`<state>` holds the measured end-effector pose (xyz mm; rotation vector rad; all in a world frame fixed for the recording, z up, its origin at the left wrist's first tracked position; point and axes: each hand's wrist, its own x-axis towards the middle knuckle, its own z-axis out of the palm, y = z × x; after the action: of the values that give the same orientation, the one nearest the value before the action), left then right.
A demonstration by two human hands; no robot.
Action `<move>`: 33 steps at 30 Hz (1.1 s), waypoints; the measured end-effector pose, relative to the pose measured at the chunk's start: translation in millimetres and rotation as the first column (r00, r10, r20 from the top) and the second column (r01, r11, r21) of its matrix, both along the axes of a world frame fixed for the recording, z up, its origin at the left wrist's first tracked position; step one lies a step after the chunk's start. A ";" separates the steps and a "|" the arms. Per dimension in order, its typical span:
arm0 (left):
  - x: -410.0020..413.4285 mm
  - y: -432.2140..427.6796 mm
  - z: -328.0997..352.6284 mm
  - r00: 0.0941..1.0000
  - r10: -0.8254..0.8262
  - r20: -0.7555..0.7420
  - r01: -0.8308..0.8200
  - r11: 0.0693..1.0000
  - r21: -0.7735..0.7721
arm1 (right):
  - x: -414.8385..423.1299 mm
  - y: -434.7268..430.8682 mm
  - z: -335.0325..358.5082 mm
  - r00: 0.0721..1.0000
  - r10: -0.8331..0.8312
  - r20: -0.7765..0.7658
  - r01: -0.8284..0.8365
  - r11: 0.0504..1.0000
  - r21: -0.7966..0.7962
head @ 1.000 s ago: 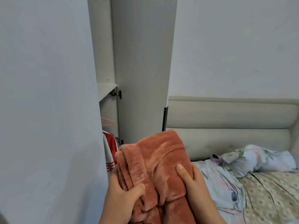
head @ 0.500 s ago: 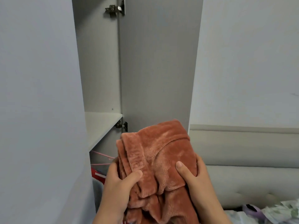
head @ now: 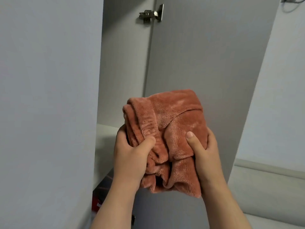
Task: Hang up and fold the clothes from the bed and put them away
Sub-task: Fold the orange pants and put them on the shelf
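A folded rust-orange fleece garment is held up in front of the open wardrobe, between both hands. My left hand grips its left side, thumb pressed into the folds. My right hand grips its right side with the thumb on top. The bundle sits level with the white wardrobe shelf, just to the shelf's right. The bed's clothes are out of view.
A closed wardrobe door fills the left. The open wardrobe door with a metal hinge stands behind the garment. Red clothing hangs below the shelf. The padded headboard is at lower right.
Both hands have raised the orange garment toward the shelf level. My view has tilted up and closer to the wardrobe; the bed and bedding have dropped out of sight.
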<state>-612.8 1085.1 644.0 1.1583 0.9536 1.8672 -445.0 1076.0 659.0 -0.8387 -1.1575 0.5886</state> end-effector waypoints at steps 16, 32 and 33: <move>-58.1 114.4 69.0 0.744 0.662 -0.088 -0.658 0.749 0.075 | -93.1 225.8 63.2 0.819 0.572 -0.039 -0.572 0.820 0.012; -77.0 127.4 30.7 0.144 0.615 -0.775 -0.915 0.382 0.132 | -148.5 291.0 4.4 0.790 0.558 0.252 -0.514 0.828 -0.223; -77.9 131.6 27.6 0.154 0.594 -0.790 -0.912 0.393 0.118 | -143.8 287.9 1.2 0.795 0.558 0.239 -0.523 0.829 -0.199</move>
<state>-690.7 1216.8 671.6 1.2557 2.7901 1.6383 -588.8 1364.0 660.2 -0.7034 -1.6671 1.0469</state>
